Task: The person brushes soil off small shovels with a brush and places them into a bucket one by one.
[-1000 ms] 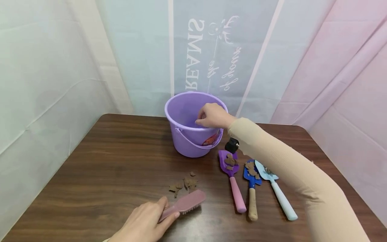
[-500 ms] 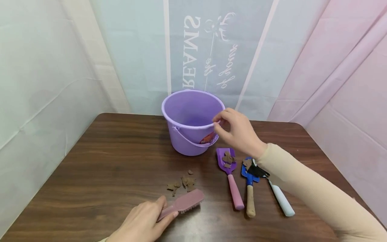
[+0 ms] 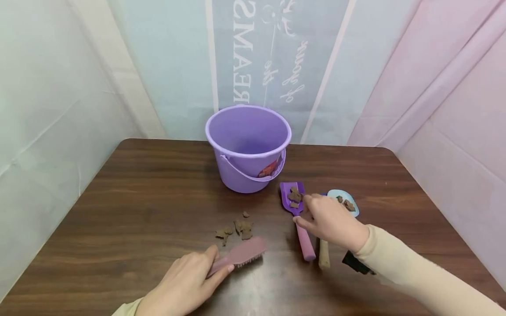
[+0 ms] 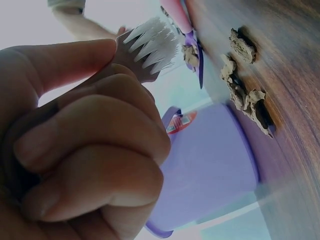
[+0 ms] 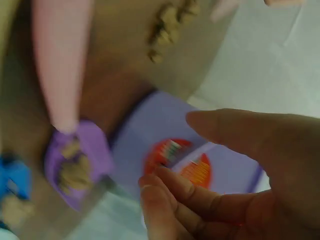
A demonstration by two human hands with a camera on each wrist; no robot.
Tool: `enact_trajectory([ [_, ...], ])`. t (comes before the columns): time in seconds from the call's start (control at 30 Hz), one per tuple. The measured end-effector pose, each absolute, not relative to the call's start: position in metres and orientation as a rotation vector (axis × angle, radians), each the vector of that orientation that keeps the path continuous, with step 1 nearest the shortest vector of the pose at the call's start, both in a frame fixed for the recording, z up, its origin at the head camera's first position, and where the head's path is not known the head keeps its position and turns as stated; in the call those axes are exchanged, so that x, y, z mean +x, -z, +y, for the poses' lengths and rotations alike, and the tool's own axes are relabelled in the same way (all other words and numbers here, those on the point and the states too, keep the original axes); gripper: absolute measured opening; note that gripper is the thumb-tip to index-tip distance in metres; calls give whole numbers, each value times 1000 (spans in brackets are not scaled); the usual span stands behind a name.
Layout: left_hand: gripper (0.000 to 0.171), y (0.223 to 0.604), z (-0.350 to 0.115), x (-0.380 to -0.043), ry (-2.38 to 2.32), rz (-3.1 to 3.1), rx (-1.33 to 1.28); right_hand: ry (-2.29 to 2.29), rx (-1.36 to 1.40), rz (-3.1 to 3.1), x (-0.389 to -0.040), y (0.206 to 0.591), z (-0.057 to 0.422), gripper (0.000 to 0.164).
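My left hand (image 3: 183,281) grips the handle of a pink brush (image 3: 248,251), its bristles pointing down toward the table; the white bristles (image 4: 152,45) show well in the left wrist view. Just beyond the brush lie brown crumbly pieces (image 3: 243,228). My right hand (image 3: 332,219) hovers over the shovels, thumb and fingers apart with nothing between them. Nearest to it is a purple shovel (image 3: 288,204) with a pink handle (image 3: 304,239), bearing brown bits. The hand partly hides a blue shovel (image 5: 15,177) with a wooden handle (image 3: 324,254) and a light blue trowel (image 3: 353,202).
A lilac bucket (image 3: 245,173) with its handle hanging down stands upright toward the back of the dark wooden table (image 3: 130,210). Cloth curtains (image 3: 170,66) close in the back and both sides.
My right hand has come out of the bucket and moved down and toward me, over the shovels. The left hand keeps its hold on the brush. The head view has tilted slightly down.
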State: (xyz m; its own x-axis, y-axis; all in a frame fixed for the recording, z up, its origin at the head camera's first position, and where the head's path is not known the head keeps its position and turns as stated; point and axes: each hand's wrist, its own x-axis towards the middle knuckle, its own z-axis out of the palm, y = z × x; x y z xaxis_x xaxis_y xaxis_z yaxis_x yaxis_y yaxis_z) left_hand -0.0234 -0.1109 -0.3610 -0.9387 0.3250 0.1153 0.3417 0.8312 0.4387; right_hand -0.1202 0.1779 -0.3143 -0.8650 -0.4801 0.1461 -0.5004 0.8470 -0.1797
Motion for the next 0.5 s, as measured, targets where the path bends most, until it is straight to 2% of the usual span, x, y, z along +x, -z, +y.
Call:
enact_trajectory([
  [0.2, 33, 358, -111, -26, 683, -2969, -532, -348, 745, -2983, -117, 338, 183, 35],
  [0.5, 32, 359, -112, -25, 686, -2980, -518, -398, 601, -3137, -117, 360, 186, 37],
])
